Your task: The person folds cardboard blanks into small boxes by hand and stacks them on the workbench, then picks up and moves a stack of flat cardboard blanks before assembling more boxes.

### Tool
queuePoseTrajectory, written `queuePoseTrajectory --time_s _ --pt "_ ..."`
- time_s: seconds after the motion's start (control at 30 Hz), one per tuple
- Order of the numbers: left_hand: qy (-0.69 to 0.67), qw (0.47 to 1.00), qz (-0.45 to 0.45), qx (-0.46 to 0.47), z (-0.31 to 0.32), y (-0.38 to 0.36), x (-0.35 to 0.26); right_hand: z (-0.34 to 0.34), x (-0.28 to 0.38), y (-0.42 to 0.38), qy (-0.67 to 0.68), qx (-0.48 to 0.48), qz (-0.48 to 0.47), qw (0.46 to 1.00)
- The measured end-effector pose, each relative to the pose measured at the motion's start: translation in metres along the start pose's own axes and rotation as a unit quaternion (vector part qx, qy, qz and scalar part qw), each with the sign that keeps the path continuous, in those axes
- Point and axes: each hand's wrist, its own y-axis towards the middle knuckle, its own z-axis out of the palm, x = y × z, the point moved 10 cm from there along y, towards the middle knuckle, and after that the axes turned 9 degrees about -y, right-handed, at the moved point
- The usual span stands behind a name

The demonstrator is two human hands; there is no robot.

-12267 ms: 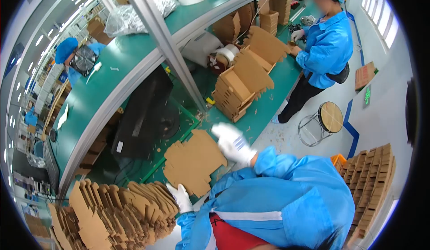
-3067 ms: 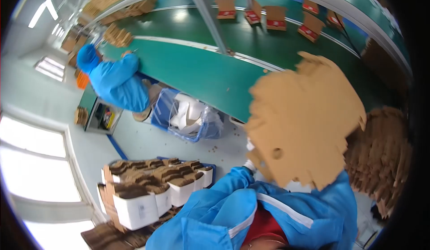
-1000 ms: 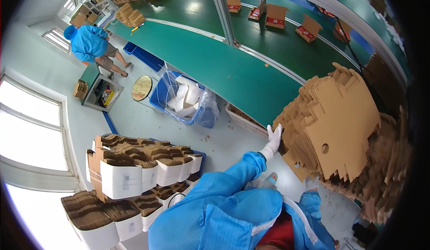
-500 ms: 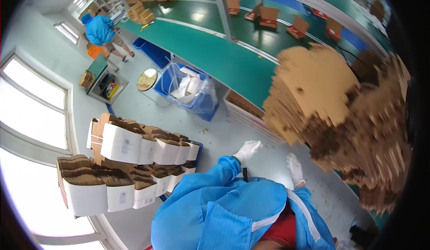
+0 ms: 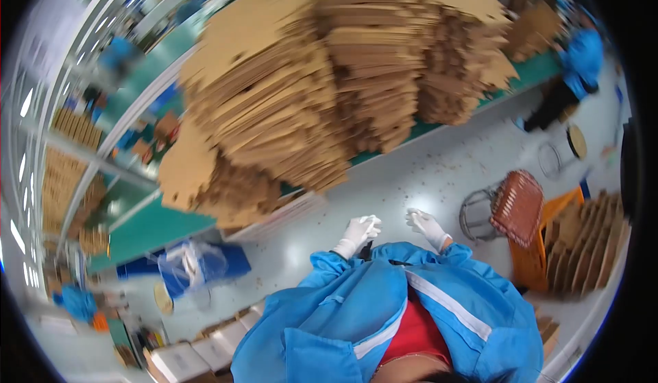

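Note:
My left hand (image 5: 360, 235), in a white glove, hangs in front of my blue jacket (image 5: 356, 301). Its fingers are loosely bent and nothing shows in them. To its right is my right hand (image 5: 428, 228), also white-gloved, its fingers loosely apart and holding nothing visible. Both hands are over the floor and apart from each other. Ahead of them, out of contact, rise tall stacks of flat brown cardboard blanks (image 5: 274, 102) on a green-topped table (image 5: 154, 232).
A stool with a reddish-brown seat (image 5: 519, 207) stands to the right, beside an orange crate (image 5: 528, 263) and upright cardboard (image 5: 582, 246). At left is a blue bin (image 5: 236, 261) with plastic lining. White-wrapped bundles (image 5: 179, 364) lie lower left. A co-worker (image 5: 581, 61) stands far right.
My view has swung to the right, so the cardboard stacks now fill the space ahead and the stool has come into view. My hands are closer together, with nothing seen in them.

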Motion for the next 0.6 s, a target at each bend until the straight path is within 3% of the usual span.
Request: queuePoseTrajectory --time_s 0.03,0.07,0.13,0.17,0.23,0.27,0.4,0.47,0.5,0.57,0.6 --pt "0.04 0.996 -0.076 0.023 0.014 0.008 0.004 0.001 -0.015 0.012 0.013 0.024 -0.021 0.999" --pt "0.023 0.997 -0.053 0.047 0.025 0.02 0.004 -0.001 -0.024 0.016 0.025 0.046 -0.045 0.998" --pt "0.014 0.996 -0.054 0.073 0.044 0.039 0.004 0.0 -0.007 -0.003 -0.103 0.04 0.004 0.994" --pt "0.031 0.993 -0.065 0.094 0.058 0.046 0.004 0.007 -0.069 0.036 -0.101 0.043 -0.06 0.992" --pt "-0.002 0.996 -0.029 0.087 0.077 0.066 -0.012 -0.018 -0.014 0.012 -0.151 0.083 -0.104 0.98" --pt "0.023 0.994 -0.029 0.099 0.093 0.076 -0.019 -0.031 -0.02 0.024 -0.202 0.088 -0.089 0.971" --pt "0.128 0.961 -0.01 0.245 0.19 0.117 -0.059 -0.125 -0.013 0.047 -0.209 -0.05 -0.044 0.976" --pt "0.128 0.947 -0.019 0.295 0.257 0.13 -0.08 -0.179 -0.034 0.066 -0.088 -0.153 -0.059 0.983" --pt "0.127 0.934 -0.026 0.332 0.293 0.133 -0.091 -0.197 -0.035 0.068 -0.071 -0.152 -0.054 0.984" --pt "0.127 0.917 -0.05 0.374 0.353 0.153 -0.102 -0.232 -0.01 0.058 -0.112 -0.204 -0.036 0.972" --pt "0.174 0.893 -0.001 0.415 0.381 0.166 -0.104 -0.242 -0.039 0.077 -0.133 -0.252 -0.074 0.956"
